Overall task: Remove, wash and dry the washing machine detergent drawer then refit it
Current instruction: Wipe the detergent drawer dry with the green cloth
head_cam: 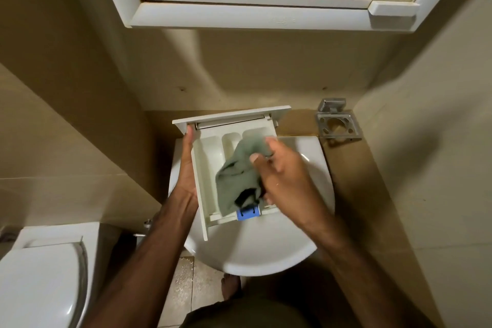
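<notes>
The white detergent drawer [210, 157] is held over a white washbasin [266, 245], its front panel pointing away from me. It has several compartments and a blue insert [248, 214] at its near end. My left hand [187, 165] grips the drawer's left wall from outside, thumb near the front panel. My right hand [282, 176] holds a green cloth [237, 181] and presses it into the right-hand compartments. The cloth covers much of the drawer's inside.
A white-framed mirror cabinet [266, 8] hangs above the basin. A metal holder [336, 124] is fixed to the wall at the right. A white toilet [40, 274] stands at the lower left. Beige tiled walls close in on both sides.
</notes>
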`<state>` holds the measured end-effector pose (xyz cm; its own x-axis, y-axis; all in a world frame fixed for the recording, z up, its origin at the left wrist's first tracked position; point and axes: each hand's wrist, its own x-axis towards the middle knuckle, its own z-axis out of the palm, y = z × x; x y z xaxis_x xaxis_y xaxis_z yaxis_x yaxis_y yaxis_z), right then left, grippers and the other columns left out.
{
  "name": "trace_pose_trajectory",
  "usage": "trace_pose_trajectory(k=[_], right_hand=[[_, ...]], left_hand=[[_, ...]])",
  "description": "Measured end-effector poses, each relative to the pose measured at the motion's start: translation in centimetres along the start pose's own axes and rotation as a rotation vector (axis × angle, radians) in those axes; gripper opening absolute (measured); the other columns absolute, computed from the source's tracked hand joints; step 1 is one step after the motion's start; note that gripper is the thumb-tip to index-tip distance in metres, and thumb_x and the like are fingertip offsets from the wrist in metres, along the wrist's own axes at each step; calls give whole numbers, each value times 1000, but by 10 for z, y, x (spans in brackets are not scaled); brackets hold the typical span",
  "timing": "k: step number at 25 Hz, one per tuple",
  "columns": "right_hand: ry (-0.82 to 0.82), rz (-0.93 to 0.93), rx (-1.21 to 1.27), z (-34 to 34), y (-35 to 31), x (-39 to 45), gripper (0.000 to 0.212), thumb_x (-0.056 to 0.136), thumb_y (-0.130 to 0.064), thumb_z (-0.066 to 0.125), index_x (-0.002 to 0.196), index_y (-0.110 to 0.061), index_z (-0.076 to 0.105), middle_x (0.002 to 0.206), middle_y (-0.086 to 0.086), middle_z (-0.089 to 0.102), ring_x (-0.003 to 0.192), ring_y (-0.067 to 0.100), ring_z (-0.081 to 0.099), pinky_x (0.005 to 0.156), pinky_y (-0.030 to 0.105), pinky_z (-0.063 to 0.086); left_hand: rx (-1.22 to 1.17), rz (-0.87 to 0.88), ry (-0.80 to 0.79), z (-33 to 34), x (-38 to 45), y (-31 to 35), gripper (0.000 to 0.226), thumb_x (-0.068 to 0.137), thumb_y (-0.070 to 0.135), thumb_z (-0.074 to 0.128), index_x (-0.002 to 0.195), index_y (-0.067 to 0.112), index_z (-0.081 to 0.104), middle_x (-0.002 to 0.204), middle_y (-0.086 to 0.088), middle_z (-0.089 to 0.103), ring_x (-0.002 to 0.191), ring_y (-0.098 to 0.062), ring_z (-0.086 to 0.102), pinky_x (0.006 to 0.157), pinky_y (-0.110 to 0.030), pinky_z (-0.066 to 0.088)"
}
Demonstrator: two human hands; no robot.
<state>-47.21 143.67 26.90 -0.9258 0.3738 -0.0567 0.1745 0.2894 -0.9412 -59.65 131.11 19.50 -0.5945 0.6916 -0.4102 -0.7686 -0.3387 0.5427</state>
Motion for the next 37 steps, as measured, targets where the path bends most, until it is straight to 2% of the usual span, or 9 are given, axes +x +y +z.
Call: trace_pose_trajectory(k=[1,3,6,10,15,21,30,34,37], right_hand=[[86,-33,50,-9,0,7,21,104,-15,50,119,-19,64,95,3,74,69,16,69,59,33,54],[197,-118,20,-13,6,21,22,103,-14,50,119,-18,63,86,4,71,55,15,61,56,36,52],[218,-246,-256,0,22,31,28,96,-11,52,118,-14,68,98,3,71,77,20,66,71,45,58],[82,-280,-514,9,33,27,29,89,-15,64,113,-17,79,114,-3,62,91,19,65,75,44,60],[68,-236,-727,16,25,15,32,90,-42,72,115,-24,79,129,3,50,107,20,55,77,36,58],[118,-293,-880,28,33,30,32,83,-8,78,112,-13,66,106,4,65,91,26,63,81,43,57],[190,-314,-1064,44,42,31,22,73,-7,79,92,-16,72,101,5,65,81,21,66,55,32,56],[211,-221,-1231,37,29,25,65,43,-17,97,103,-18,74,95,3,66,79,19,63,47,26,46],[163,-298,-1289,40,35,37,46,50,-11,92,93,-15,75,90,1,64,75,17,63,47,26,47]], left_hand=[[7,-1,-20,0,2,-1,96,83,84,48,145,11,54,156,-24,39,146,-45,34,122,-62,18],[1,8,-45,4,3,-4,91,89,82,38,140,11,60,150,-22,47,138,-42,44,122,-61,20],[-25,-20,-60,10,5,-6,86,94,78,26,117,12,76,120,-12,72,109,-28,68,103,-42,49],[5,-2,-32,5,8,-3,78,87,77,48,124,12,70,115,-12,68,105,-28,65,97,-43,46],[23,1,-39,1,7,-3,75,90,77,38,110,16,77,103,-10,73,94,-26,68,92,-40,49],[37,5,16,-1,12,-4,67,89,74,48,114,19,76,106,-7,74,95,-24,69,94,-40,48],[27,-4,27,3,11,-1,65,92,71,44,106,17,78,96,-7,76,82,-22,73,74,-32,60],[40,4,39,8,8,1,67,95,69,40,98,17,82,95,-6,77,83,-21,74,78,-32,60],[28,-36,49,9,10,-1,66,93,70,43,100,16,81,95,-5,76,83,-20,73,79,-30,59]])
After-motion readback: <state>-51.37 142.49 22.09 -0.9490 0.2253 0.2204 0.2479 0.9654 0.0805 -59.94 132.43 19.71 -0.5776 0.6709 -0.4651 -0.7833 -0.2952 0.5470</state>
